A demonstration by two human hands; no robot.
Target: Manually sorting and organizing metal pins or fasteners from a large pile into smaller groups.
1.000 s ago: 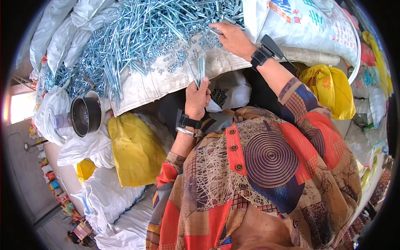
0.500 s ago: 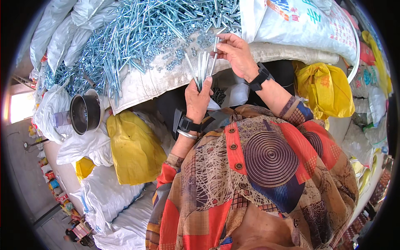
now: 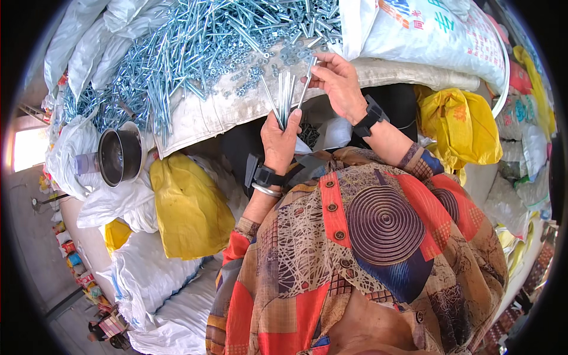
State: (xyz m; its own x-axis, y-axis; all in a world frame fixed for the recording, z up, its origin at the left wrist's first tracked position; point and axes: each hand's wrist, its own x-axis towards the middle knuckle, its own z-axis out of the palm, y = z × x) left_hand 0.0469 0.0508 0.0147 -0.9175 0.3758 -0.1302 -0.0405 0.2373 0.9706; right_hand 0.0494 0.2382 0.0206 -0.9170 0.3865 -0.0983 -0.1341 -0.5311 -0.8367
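My left hand point(image 3: 277, 142) is closed round a fanned bunch of slim shiny metal rods point(image 3: 286, 90), which point up and away from me. One rod stands apart on the right side of the bunch. At its upper end, my right hand point(image 3: 338, 86) pinches a short metal sleeve point(image 3: 311, 64) between thumb and fingertips, in line with the rod. Whether the sleeve is round the rod's tip or just touching it, I cannot tell. Beyond my hands, loose nuts and washers point(image 3: 251, 76) lie on the pale woven cloth point(image 3: 207, 121).
A large heap of metal rods point(image 3: 195, 44) covers the far side. At the far right lies a white printed sack point(image 3: 426, 38). A dark pot point(image 3: 120, 157) stands at the left. Yellow bags point(image 3: 189, 207) flank me, another yellow bag point(image 3: 458, 127) being at the right.
My right hand has come slightly down toward me and a little to the right, with the sleeve at the rod's upper end. My left hand keeps its hold almost unmoved.
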